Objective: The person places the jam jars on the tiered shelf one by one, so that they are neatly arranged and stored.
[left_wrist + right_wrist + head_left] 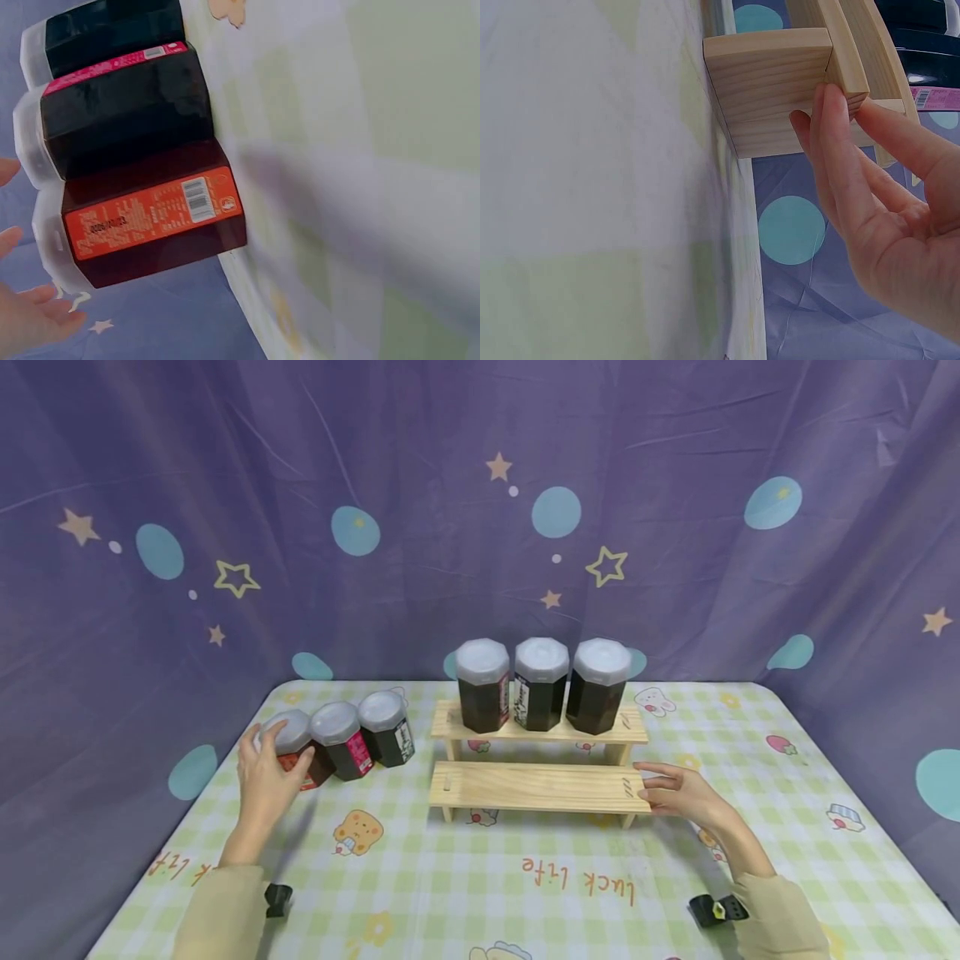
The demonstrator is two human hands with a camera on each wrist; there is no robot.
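Note:
My left hand (270, 785) spreads around the pale lid of a dark jar with an orange-red label (154, 214), leftmost of three jars standing in a row. In the left wrist view its fingertips (66, 321) are right beside the lid, and the jar's base is on the cloth. Close by stand a jar with a pink label (348, 752) and one with a white label (390, 739). Across the table, my right hand (682, 793) pinches the right end of the lower board of a two-step wooden rack (536, 787), thumb and fingers on opposite sides.
Three more dark jars with pale lids, a left one (483, 693), a middle one (542, 689) and a right one (597, 693), stand on the rack's upper step. A checked tablecloth (465, 893) covers the table, and a purple curtain (420, 602) hangs behind.

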